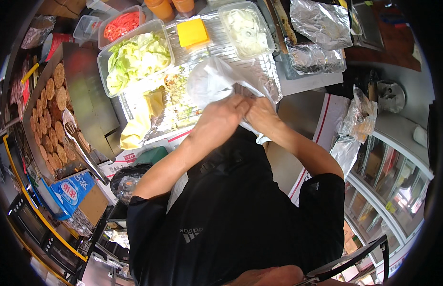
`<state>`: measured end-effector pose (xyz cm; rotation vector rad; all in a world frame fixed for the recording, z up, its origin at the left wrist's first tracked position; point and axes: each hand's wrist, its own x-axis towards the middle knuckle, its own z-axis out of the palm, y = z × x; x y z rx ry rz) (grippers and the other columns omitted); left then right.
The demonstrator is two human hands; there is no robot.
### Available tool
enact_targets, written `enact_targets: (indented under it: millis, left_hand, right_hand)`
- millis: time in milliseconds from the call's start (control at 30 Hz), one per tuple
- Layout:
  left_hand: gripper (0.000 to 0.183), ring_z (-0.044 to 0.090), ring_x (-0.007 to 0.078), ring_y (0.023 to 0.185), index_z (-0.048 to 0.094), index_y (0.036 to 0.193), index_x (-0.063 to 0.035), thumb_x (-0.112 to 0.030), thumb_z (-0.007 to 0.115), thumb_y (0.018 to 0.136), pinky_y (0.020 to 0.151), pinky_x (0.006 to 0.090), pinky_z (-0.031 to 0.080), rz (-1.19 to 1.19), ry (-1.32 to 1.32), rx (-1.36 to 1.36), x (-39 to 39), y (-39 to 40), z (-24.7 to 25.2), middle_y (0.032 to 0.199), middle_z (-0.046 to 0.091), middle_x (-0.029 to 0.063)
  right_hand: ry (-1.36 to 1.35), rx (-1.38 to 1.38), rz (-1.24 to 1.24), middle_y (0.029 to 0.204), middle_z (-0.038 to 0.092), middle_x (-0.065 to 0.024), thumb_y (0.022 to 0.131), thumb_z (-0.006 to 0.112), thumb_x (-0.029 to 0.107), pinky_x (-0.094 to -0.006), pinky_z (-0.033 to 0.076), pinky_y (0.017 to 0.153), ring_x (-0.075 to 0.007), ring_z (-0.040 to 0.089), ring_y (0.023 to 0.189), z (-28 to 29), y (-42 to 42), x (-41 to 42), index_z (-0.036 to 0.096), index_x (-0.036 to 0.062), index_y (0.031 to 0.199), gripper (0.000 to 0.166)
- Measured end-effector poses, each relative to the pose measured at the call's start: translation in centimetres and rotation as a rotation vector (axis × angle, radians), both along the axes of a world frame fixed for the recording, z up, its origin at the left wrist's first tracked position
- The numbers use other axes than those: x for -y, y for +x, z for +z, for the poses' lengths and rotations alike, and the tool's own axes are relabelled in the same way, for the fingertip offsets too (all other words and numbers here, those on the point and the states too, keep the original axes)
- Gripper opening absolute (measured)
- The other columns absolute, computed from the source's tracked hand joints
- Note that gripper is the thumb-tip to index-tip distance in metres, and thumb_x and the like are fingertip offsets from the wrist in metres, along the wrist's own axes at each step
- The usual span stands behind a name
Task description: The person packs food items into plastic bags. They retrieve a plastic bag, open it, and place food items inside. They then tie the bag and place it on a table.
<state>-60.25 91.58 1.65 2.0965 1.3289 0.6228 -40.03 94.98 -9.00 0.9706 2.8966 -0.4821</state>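
Observation:
In front of my chest, my left hand (224,113) and my right hand (260,111) meet at the gathered top of a thin white plastic bag (211,80). Fingers of both hands are closed on its film, and the knuckles hide the exact grip. A rounded bulge fills the bag, but its contents cannot be made out. It lies over a foil-covered tray with a wire rack (243,68), where lettuce scraps and crumbs are scattered. Beyond the bag is a stack of yellow cheese slices (192,33).
Tubs of lettuce (139,59), sliced red vegetable (123,26) and sliced onion (244,30) border the tray, near orange sauce bottles (160,9). Left, metal tongs (83,150) lie across a griddle of patties (60,98). Foil-wrapped items (316,59) and a glass-fronted cabinet (396,182) stand right.

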Motion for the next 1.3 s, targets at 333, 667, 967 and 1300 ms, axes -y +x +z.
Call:
enact_targets:
  millis: [333, 667, 967, 1300]
  left_hand:
    - [0.045, 0.069, 0.031, 0.087, 0.057, 0.127, -0.0068, -0.02, 0.069, 0.085, 0.074, 0.0425, 0.055, 0.08, -0.291, -0.361, -0.5, -0.3, -2.7, 0.104, 0.07, 0.0146]
    - [0.018, 0.068, 0.0341, 0.078, 0.068, 0.098, -0.0032, -0.012, 0.07, 0.083, 0.073, 0.0409, 0.055, 0.316, -0.199, 0.085, -1.6, 1.5, -4.6, 0.092, 0.07, 0.015]
    - [0.015, 0.067, 0.0305, 0.071, 0.068, 0.096, -0.0041, -0.01, 0.071, 0.082, 0.068, 0.0376, 0.054, 0.392, -0.213, 0.102, -0.8, 1.3, -5.2, 0.082, 0.069, 0.0141]
    - [0.01, 0.063, 0.0305, 0.069, 0.069, 0.089, -0.0035, -0.008, 0.074, 0.081, 0.064, 0.0378, 0.051, 0.335, -0.103, 0.127, -1.1, 2.8, -5.1, 0.08, 0.065, 0.0119]
  right_hand:
    - [-0.547, -0.348, -0.647, 0.086, 0.067, -0.0179, 0.09, 0.059, 0.01, -0.0403, 0.051, 0.066, -0.0317, 0.068, 0.074, 6.5, 0.3, -2.6, 0.057, 0.0015, 0.096, 0.011]
    - [-1.042, -0.928, -0.702, 0.088, 0.064, -0.0046, 0.097, 0.055, 0.002, -0.0264, 0.05, 0.064, -0.0118, 0.063, 0.074, 5.7, 2.1, -3.8, 0.053, 0.0034, 0.117, 0.02]
    - [-0.767, -0.572, -0.586, 0.082, 0.065, -0.0036, 0.083, 0.071, 0.0, -0.0269, 0.049, 0.064, -0.0105, 0.059, 0.071, 4.9, 1.6, -3.1, 0.064, 0.0049, 0.114, 0.032]
    - [-1.021, -0.792, -0.922, 0.083, 0.067, -0.0035, 0.1, 0.059, 0.029, -0.0254, 0.048, 0.061, -0.0087, 0.059, 0.069, 2.9, 1.2, -3.6, 0.067, 0.0012, 0.098, 0.029]
